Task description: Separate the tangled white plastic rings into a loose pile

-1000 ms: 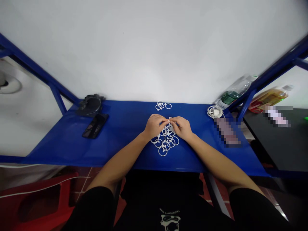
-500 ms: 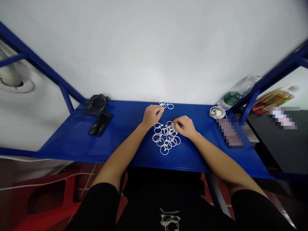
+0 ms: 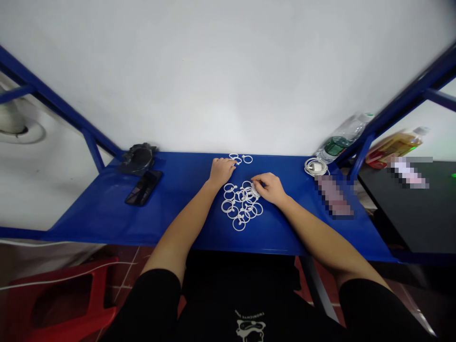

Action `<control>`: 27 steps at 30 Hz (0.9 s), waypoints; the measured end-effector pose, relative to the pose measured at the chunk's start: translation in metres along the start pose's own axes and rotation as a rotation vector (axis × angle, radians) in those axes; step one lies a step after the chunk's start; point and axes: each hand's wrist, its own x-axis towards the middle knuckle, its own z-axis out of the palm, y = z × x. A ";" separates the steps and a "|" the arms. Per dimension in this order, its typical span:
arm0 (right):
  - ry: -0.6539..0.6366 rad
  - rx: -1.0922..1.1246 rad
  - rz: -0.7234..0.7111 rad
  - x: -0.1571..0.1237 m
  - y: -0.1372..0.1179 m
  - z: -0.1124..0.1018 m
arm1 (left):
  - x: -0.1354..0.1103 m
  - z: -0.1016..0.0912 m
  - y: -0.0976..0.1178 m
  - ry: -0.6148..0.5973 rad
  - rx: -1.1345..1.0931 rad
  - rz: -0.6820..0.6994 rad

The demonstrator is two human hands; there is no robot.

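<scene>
White curtain rings [image 3: 239, 224], each with a small eyelet, lie overlapping in a loose pile on the blue tabletop [image 3: 185, 166]. My right hand [image 3: 270, 187] is at the pile's upper right edge, its thumb and forefinger closed on a ring [image 3: 255, 191] that the fingers partly cover. Farther back, near the wall, is a small group of similar rings [image 3: 247, 159]. My left hand [image 3: 222, 172] lies palm down beside that group, with fingers stretched out and fingertips touching the nearest ring [image 3: 237, 161]. Its palm side is hidden.
On the left are a black phone [image 3: 144, 187] and a dark bundled object [image 3: 138, 158]. To the right lie a coiled white cable with charger [image 3: 317, 166], a plastic bottle [image 3: 335, 145] and a blurred-out item [image 3: 335, 195]. Blue frame bars [image 3: 363, 154] rise at both sides.
The view has shifted slightly. My left hand's fingers have flattened beside the back rings, and those rings show more. My right hand stays at the pile's edge.
</scene>
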 end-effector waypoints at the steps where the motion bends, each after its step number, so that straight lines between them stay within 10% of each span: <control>1: 0.001 -0.002 0.000 0.000 0.000 0.000 | 0.001 -0.002 0.001 0.026 -0.053 0.000; 8: 0.120 0.002 0.021 0.000 -0.005 0.000 | -0.010 -0.022 0.047 0.255 -0.583 -0.066; 13: 0.192 0.027 -0.004 0.000 -0.008 0.000 | -0.029 -0.018 0.079 0.185 -0.750 -0.108; 27: 0.159 0.020 0.038 0.000 -0.007 -0.002 | -0.035 -0.012 0.079 0.158 -0.675 0.018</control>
